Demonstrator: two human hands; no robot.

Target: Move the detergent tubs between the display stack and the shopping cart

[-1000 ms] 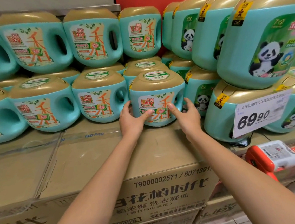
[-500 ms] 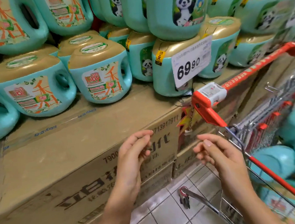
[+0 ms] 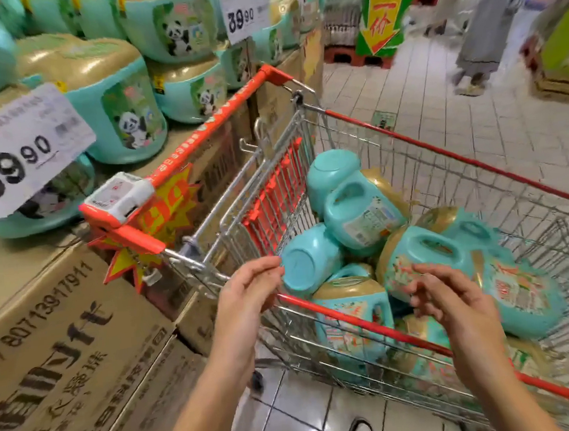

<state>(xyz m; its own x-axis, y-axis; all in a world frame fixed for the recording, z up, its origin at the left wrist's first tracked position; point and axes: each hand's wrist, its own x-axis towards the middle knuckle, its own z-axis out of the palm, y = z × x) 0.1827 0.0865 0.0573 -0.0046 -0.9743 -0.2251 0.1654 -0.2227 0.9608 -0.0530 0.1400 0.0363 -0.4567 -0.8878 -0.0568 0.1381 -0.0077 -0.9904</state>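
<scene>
Hands [image 3: 249,295] [image 3: 456,307] hover empty above carted tubs [image 3: 362,215].

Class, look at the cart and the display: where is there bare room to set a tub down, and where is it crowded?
Free: the far part of the shopping cart, beyond the piled tubs, and the box top beside the cart handle. Crowded: the cart's near end below both hands, and the display stack.

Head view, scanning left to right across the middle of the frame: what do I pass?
69.90 price tag → panda-label detergent tub → red cart handle → red child-seat flap → tubs piled in the shopping cart → cart's far red rim → tiled floor.
</scene>
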